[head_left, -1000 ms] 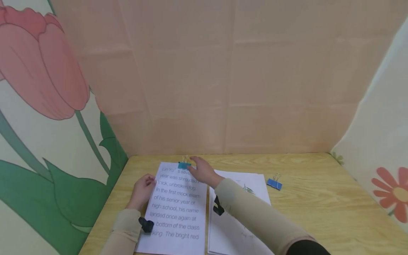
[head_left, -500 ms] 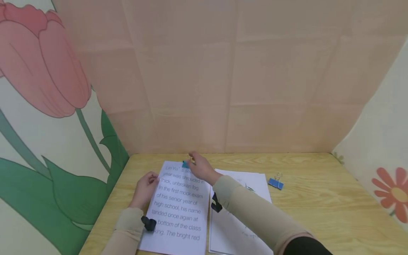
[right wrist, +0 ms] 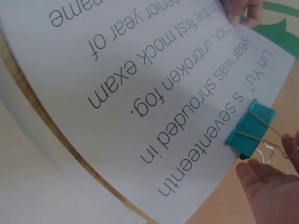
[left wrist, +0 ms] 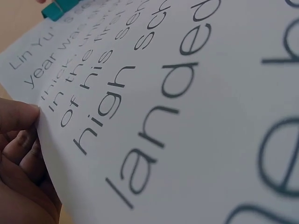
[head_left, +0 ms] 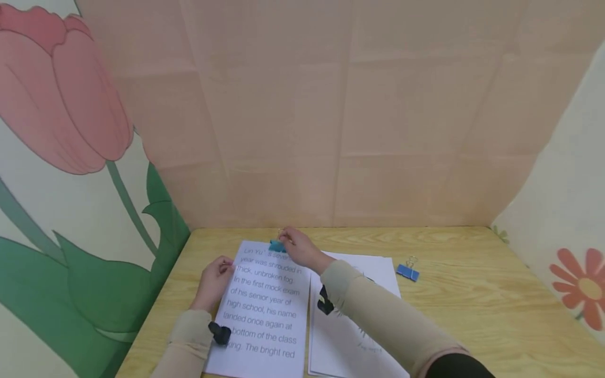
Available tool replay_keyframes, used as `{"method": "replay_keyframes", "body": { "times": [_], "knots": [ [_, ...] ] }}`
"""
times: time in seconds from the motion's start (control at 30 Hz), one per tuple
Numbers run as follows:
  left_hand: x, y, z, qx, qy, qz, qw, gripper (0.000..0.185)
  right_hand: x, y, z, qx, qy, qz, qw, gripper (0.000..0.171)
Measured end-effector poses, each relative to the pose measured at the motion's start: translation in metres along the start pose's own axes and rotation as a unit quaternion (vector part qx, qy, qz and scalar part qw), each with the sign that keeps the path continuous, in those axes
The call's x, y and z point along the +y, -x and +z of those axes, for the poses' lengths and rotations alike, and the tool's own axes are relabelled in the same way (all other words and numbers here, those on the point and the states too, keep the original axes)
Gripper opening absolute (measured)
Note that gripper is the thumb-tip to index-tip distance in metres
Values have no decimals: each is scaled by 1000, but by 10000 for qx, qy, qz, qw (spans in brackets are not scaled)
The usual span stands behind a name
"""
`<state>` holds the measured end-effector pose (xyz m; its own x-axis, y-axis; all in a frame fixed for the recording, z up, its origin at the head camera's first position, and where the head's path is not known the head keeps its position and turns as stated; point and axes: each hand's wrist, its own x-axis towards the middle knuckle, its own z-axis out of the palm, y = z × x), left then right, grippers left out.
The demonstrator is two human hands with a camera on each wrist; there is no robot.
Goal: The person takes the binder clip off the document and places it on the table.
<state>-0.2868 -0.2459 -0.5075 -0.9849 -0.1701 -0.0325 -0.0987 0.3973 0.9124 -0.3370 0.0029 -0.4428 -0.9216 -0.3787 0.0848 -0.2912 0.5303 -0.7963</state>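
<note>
A stack of white printed paper (head_left: 264,310) lies on the table, with a teal binder clip (right wrist: 252,128) on its top edge. At the stack's left edge my left hand (head_left: 214,283) pinches the paper between thumb and curled fingers, as the thumb in the left wrist view (left wrist: 18,116) shows. My right hand (head_left: 302,252) is at the clip, its fingertips holding one silver wire handle (right wrist: 266,135). A second wire handle stands off the clip's back, close to the other fingers. Part of the clip is hidden behind the right hand in the head view.
A second paper stack (head_left: 340,341) with a plant drawing lies right of the first, partly under my right forearm. Farther right, a blue binder clip (head_left: 408,272) rests on the wooden table (head_left: 472,294). A pink cloth wall (head_left: 331,131) rises behind.
My right hand has gone from open fingers beside the teal clip to fingertips on its wire handle. The stack shifted slightly right, with my left hand still on its edge.
</note>
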Motion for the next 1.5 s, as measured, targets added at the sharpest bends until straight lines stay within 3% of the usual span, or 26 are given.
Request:
{"method": "replay_keyframes", "body": {
  "times": [0.23,0.43,0.73,1.07,1.5],
  "knots": [
    [-5,-3,0,-73,56,-160,9998,17,7,2,-7,-199,-895,-63,9958,51],
    [-10,-5,0,-93,29,-144,9998,16,19,-1,-12,-443,-1171,108,9921,64],
    [-9,-3,1,-156,182,-28,9997,14,22,2,-18,-509,-1185,97,9916,51],
    [-9,-2,2,-122,181,-54,9997,15,21,2,-22,-662,-1268,66,9897,59],
    [-4,0,1,-28,290,-53,9996,15,6,4,-25,-615,-1343,8,9890,51]
  ]
}}
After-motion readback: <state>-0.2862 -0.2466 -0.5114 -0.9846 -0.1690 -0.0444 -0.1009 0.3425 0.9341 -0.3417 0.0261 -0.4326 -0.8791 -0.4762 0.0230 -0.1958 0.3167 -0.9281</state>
